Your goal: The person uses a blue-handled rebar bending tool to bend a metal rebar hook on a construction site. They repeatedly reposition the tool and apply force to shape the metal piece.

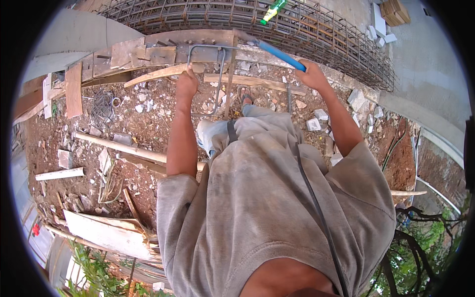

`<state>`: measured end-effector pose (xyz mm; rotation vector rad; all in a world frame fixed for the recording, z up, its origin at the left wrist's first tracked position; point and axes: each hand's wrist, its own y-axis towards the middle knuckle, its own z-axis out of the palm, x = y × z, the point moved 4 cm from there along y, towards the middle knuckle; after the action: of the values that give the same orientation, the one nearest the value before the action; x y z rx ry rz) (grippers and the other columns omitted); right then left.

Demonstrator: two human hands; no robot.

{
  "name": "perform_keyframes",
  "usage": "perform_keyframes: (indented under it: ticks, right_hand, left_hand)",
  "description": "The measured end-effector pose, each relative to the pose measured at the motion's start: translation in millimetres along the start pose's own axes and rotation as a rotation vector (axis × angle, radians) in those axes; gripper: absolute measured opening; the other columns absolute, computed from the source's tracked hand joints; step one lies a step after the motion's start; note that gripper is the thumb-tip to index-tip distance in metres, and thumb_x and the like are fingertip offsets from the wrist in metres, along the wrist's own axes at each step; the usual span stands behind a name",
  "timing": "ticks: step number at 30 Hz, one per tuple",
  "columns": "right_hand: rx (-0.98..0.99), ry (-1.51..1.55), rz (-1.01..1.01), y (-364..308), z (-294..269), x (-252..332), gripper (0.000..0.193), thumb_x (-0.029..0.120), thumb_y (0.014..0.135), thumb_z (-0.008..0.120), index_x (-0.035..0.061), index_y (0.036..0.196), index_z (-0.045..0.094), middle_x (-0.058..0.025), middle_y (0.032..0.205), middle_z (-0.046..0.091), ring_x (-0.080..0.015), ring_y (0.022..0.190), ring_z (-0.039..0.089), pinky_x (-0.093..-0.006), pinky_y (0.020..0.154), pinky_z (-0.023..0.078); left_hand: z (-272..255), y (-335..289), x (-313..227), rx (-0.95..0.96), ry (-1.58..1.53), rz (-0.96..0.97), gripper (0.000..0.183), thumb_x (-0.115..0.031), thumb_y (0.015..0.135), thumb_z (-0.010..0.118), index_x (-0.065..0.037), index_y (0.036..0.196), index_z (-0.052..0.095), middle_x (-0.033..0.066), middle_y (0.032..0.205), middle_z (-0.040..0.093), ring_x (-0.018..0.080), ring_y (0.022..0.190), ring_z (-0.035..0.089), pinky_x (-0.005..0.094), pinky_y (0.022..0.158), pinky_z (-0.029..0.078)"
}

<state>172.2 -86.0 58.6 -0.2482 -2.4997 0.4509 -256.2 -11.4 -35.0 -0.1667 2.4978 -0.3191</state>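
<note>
My right hand (312, 75) is closed round the blue handle of a hammer (282, 55). The hammer's head end is smeared by motion and lies over the wooden planks, near the corner of a bent steel bar. This bar (205, 46) forms a rectangular frame like a rebar stirrup. My left hand (187, 83) grips its left side, fingers wrapped round it. Its far side rests along a wooden board (163, 38) with short metal pegs standing up from it. An upright-looking wooden strip (230, 81) runs from the board toward my legs.
Beyond the board lies a long rebar cage (208, 16) with a green bottle (273, 11) on it. Broken blocks (313, 124), planks (255, 83) and poles (121, 146) litter the dirt. Tangled wire (103, 106) lies at left, a cardboard box (395, 12) at far right.
</note>
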Motion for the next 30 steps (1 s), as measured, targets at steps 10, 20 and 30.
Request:
perform_keyframes:
  ticks: [10, 20, 30]
  right_hand:
    - [0.178, -0.69, -0.305, 172.8, -92.5, 55.0, 0.091, 0.096, 0.067, 0.045, 0.011, 0.08, 0.075, -0.0082, 0.062, 0.064, -0.0308, 0.071, 0.069, -0.0471, 0.065, 0.053]
    - [0.366, -0.992, -0.763, 319.1, -59.9, 121.9, 0.076, 0.083, 0.066, 0.061, 0.0076, 0.067, 0.071, -0.0191, 0.062, 0.064, -0.0394, 0.059, 0.064, -0.0493, 0.053, 0.049]
    - [0.393, -0.792, -0.794, 300.7, -56.7, 93.7, 0.068, 0.073, 0.068, 0.069, 0.0054, 0.067, 0.07, -0.0209, 0.066, 0.065, -0.0405, 0.063, 0.064, -0.0486, 0.057, 0.048]
  left_hand:
    - [0.4, 9.2, 0.5, 0.113, 0.024, -0.198, 0.066, -0.049, 0.104, 0.031, 0.009, 0.107, 0.063, 0.0373, 0.101, 0.063, 0.0553, 0.101, 0.058, 0.059, 0.09, 0.047]
    - [-1.0, 3.3, -1.2, 0.081, -0.056, -0.233, 0.061, -0.05, 0.104, 0.033, 0.003, 0.105, 0.064, 0.0368, 0.094, 0.063, 0.0553, 0.094, 0.06, 0.0602, 0.084, 0.048]
    - [-4.2, 3.9, -3.8, 0.149, -0.105, -0.308, 0.059, -0.049, 0.104, 0.035, 0.002, 0.107, 0.064, 0.0351, 0.097, 0.064, 0.0543, 0.096, 0.06, 0.059, 0.085, 0.049]
